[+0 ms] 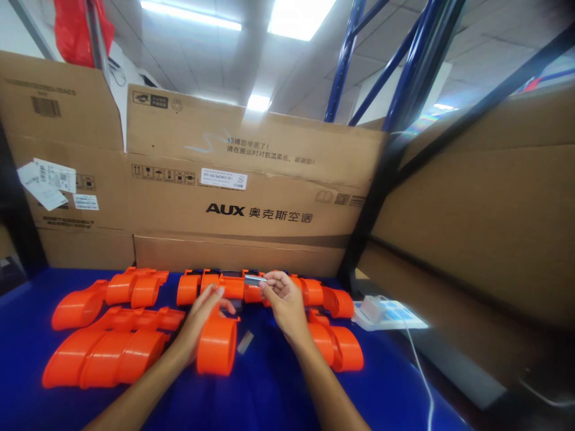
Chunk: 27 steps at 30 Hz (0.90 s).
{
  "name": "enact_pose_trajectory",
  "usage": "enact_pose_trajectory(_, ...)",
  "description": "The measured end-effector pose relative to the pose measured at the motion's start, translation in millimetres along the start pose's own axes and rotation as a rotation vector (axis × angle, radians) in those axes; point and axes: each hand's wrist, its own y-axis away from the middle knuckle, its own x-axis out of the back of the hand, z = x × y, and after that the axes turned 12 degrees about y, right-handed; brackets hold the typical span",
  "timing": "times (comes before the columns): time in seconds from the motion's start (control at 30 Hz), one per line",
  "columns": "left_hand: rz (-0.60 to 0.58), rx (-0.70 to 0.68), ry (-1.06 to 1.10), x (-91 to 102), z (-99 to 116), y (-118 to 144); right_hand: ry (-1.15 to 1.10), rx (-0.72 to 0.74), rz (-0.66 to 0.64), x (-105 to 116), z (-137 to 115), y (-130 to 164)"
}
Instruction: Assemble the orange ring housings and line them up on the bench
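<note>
My left hand (200, 317) is closed around an orange plastic tape dispenser (217, 347), whose wide ring hangs toward me. Between thumb and fingers, my right hand (286, 302) pinches a small shiny metal strip (252, 280), just right of my left fingertips. Another flat metal piece (245, 342) lies on the blue tabletop (256, 395) between my forearms. Behind both hands runs a row of orange dispensers (188, 288), partly covered by them. More orange dispensers (335, 348) rest to the right of my right hand.
Further orange dispensers (103, 359) stand in rows at the left. On the right, a white charger (374, 308) with a cable (420, 365) sits on a pale blue-and-white packet (399, 315). A cardboard panel (179, 209) closes the back, beside a dark rack post (381, 173).
</note>
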Motion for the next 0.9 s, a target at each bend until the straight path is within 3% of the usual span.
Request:
enact_pose_trajectory(0.4,0.001,-0.047,-0.117,3.1,-1,-4,0.099,0.059,0.066,2,-4,3)
enact_pose_trajectory(0.63,0.041,-0.045,-0.079,5.6,-4,-5,0.153,0.083,-0.013,1,-1,3)
enact_pose_trajectory(0.9,0.012,-0.022,-0.174,8.8,-1,-9,0.394,0.176,-0.103,11,6,0)
